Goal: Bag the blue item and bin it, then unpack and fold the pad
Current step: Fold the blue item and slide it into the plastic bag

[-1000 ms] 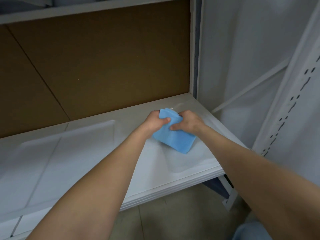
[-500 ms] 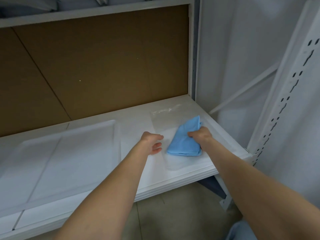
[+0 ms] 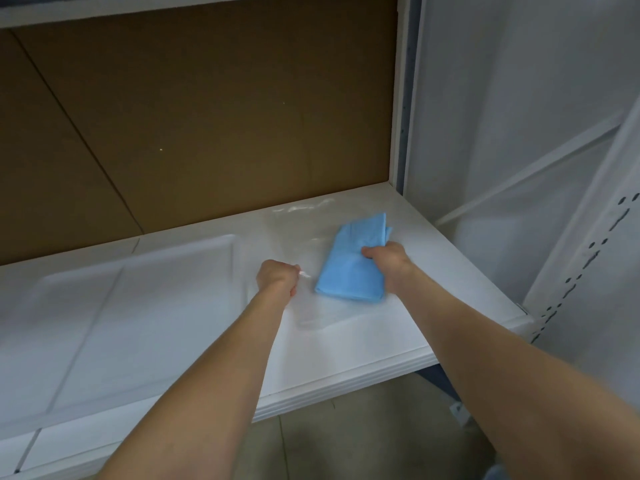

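The right hand point(image 3: 384, 259) grips the folded blue cloth point(image 3: 349, 271) and the left hand point(image 3: 277, 277) pinches the clear plastic bag point(image 3: 304, 233), so bagging seems barely started; binning and pad remain.

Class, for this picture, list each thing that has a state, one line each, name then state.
left hand: curled, pinching the edge of the clear bag.
right hand: curled round the blue item.
blue item: folded, lying on the clear bag.
clear bag: flat on the shelf.
white flat pack: lying on the shelf, untouched.
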Action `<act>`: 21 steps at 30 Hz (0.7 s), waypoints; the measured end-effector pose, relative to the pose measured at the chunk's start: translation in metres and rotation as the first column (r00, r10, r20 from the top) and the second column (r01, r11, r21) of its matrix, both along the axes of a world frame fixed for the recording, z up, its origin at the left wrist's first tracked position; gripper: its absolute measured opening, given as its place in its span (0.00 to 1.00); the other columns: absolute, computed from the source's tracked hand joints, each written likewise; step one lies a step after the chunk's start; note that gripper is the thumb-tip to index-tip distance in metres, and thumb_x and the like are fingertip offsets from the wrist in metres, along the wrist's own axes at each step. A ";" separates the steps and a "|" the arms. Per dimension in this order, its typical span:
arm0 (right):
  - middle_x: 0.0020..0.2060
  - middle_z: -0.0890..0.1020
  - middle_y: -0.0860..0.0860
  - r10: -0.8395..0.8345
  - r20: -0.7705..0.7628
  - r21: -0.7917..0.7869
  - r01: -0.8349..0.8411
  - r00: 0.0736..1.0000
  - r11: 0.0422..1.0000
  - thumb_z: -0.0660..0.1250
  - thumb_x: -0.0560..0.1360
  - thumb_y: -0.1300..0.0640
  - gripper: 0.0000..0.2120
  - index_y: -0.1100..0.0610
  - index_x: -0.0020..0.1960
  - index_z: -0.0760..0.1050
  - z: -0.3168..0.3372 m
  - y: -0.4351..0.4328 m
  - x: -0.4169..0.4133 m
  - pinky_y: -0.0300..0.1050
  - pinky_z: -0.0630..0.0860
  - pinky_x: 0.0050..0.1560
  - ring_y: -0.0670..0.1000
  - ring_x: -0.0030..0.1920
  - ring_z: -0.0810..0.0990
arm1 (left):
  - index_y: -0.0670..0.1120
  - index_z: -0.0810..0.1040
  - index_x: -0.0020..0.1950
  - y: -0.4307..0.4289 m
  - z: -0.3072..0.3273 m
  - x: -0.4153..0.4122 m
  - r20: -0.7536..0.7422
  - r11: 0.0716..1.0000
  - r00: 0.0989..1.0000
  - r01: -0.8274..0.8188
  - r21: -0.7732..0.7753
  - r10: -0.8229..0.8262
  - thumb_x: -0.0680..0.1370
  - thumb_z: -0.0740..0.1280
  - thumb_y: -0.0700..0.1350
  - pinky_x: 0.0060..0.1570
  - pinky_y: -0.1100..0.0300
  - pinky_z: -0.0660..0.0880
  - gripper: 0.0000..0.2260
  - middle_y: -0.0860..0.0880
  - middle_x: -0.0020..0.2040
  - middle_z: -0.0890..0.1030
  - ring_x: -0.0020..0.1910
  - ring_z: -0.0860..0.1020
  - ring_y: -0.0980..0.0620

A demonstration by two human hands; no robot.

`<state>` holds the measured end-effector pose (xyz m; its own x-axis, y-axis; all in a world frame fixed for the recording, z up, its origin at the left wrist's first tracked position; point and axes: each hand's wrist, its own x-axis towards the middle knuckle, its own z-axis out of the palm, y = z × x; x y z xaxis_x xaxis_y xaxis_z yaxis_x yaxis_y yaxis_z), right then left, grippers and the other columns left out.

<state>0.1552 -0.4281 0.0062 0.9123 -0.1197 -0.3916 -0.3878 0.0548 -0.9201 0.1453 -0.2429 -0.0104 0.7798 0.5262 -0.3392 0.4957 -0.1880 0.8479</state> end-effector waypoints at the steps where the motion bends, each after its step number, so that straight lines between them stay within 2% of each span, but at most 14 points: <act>1: 0.57 0.79 0.60 -0.010 -0.005 0.042 0.011 1.000 0.999 0.67 0.76 0.64 0.15 0.63 0.62 0.73 0.002 0.002 0.002 0.57 0.76 0.59 0.62 0.57 0.79 | 0.39 0.75 0.34 0.008 0.000 0.002 -0.001 0.999 1.000 -0.026 0.029 0.026 0.73 0.70 0.39 0.28 0.63 0.66 0.10 0.43 0.23 0.71 0.19 0.67 0.49; 4: 0.57 0.79 0.60 -0.011 -0.045 0.138 0.017 0.999 0.990 0.68 0.75 0.64 0.14 0.61 0.60 0.73 0.007 0.008 0.005 0.59 0.76 0.60 0.61 0.57 0.79 | 0.38 0.79 0.42 0.025 0.002 0.003 -0.031 0.991 0.999 -0.033 0.133 0.038 0.74 0.69 0.41 0.32 0.61 0.69 0.05 0.39 0.31 0.77 0.26 0.75 0.44; 7: 0.56 0.79 0.60 0.003 -0.091 0.191 0.015 0.996 0.981 0.70 0.73 0.64 0.19 0.61 0.63 0.71 0.006 0.011 0.004 0.59 0.76 0.60 0.60 0.57 0.79 | 0.35 0.80 0.54 0.034 0.004 0.001 -0.108 0.951 0.994 0.065 0.301 -0.034 0.76 0.66 0.43 0.38 0.60 0.72 0.13 0.37 0.48 0.83 0.45 0.83 0.40; 9: 0.55 0.79 0.59 -0.001 -0.122 0.218 0.028 0.992 0.976 0.71 0.73 0.63 0.21 0.60 0.64 0.70 0.005 0.011 0.001 0.59 0.76 0.59 0.60 0.57 0.79 | 0.35 0.76 0.60 0.034 0.006 -0.003 -0.150 0.905 0.987 0.115 0.410 -0.058 0.75 0.66 0.42 0.45 0.59 0.75 0.16 0.37 0.56 0.80 0.53 0.81 0.41; 11: 0.56 0.79 0.59 0.002 -0.138 0.249 0.032 0.990 0.968 0.71 0.73 0.64 0.20 0.60 0.63 0.71 0.004 0.010 -0.004 0.59 0.76 0.59 0.60 0.58 0.79 | 0.38 0.69 0.67 0.029 0.011 -0.009 -0.188 0.850 0.979 0.166 0.500 -0.081 0.76 0.66 0.41 0.53 0.55 0.76 0.20 0.38 0.65 0.72 0.58 0.77 0.40; 12: 0.57 0.79 0.59 0.009 -0.144 0.260 0.029 0.990 0.965 0.71 0.72 0.64 0.19 0.60 0.62 0.71 0.005 0.009 -0.006 0.59 0.76 0.59 0.60 0.58 0.79 | 0.40 0.66 0.69 0.026 0.013 -0.013 -0.183 0.817 0.976 0.197 0.542 -0.114 0.76 0.66 0.41 0.55 0.53 0.75 0.22 0.38 0.67 0.67 0.59 0.76 0.40; 14: 0.56 0.80 0.59 0.023 -0.144 0.279 0.018 0.989 0.960 0.70 0.72 0.64 0.18 0.60 0.61 0.72 0.006 0.009 -0.012 0.59 0.76 0.59 0.60 0.56 0.80 | 0.44 0.68 0.68 0.017 0.018 -0.017 -0.163 0.740 0.955 0.297 0.603 -0.250 0.77 0.65 0.43 0.58 0.53 0.73 0.20 0.41 0.67 0.65 0.59 0.76 0.40; 16: 0.51 0.80 0.59 0.025 -0.123 0.312 0.015 0.992 0.950 0.68 0.73 0.65 0.17 0.60 0.61 0.70 0.010 0.009 -0.018 0.58 0.77 0.57 0.60 0.52 0.80 | 0.48 0.76 0.63 0.006 0.021 -0.022 -0.160 0.677 0.907 0.400 0.618 -0.389 0.76 0.66 0.46 0.61 0.55 0.73 0.15 0.45 0.65 0.70 0.60 0.76 0.44; 18: 0.48 0.80 0.58 0.014 -0.101 0.346 0.022 0.995 0.938 0.67 0.73 0.65 0.17 0.59 0.61 0.70 0.017 0.006 -0.026 0.56 0.79 0.51 0.59 0.48 0.80 | 0.50 0.80 0.58 -0.003 0.022 -0.029 -0.167 0.640 0.858 0.480 0.600 -0.486 0.74 0.67 0.49 0.61 0.56 0.73 0.14 0.47 0.63 0.75 0.61 0.75 0.47; 21: 0.51 0.80 0.59 -0.029 -0.065 0.357 0.051 0.997 0.933 0.68 0.72 0.63 0.20 0.58 0.62 0.69 0.023 -0.004 -0.033 0.53 0.79 0.45 0.58 0.44 0.80 | 0.49 0.79 0.61 -0.016 0.022 -0.038 -0.196 0.592 0.801 0.560 0.579 -0.565 0.73 0.68 0.53 0.60 0.57 0.73 0.19 0.49 0.63 0.76 0.61 0.75 0.49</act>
